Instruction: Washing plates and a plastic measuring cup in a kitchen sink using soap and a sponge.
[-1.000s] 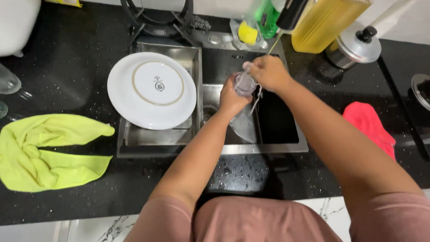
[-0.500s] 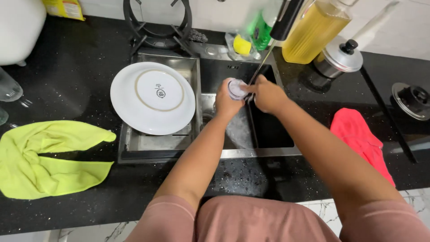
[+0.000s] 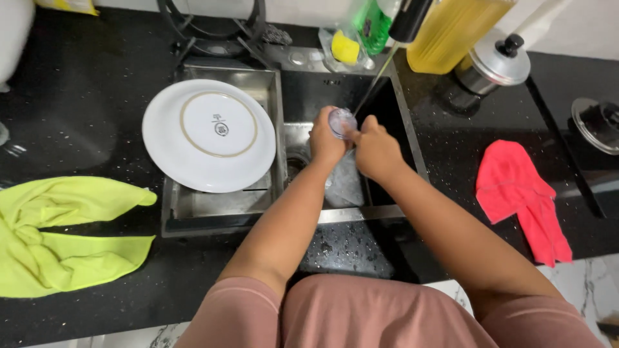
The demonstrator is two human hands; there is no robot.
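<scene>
- The left hand (image 3: 327, 140) is curled around a small clear glass (image 3: 340, 122), held over the sink (image 3: 387, 211) under a thin stream of water; its lower part is hidden by the fingers.
- The right hand (image 3: 376, 150) is closed beside it, thumb touching the glass rim; I cannot tell what it pinches.
- Left: a green cloth (image 3: 64, 232), cut off at the edge; a white plate (image 3: 208, 135), upside down.
- Right: a red cloth (image 3: 523, 196) on the black worktop (image 3: 84, 109).

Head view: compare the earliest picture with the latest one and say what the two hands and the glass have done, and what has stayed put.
The right hand slid from above the clear glass down to its near side. The left hand keeps hold of the glass under the thin stream of water. The white plate stays upside down over the left basin, and the green cloth and red cloth lie where they were.
</scene>
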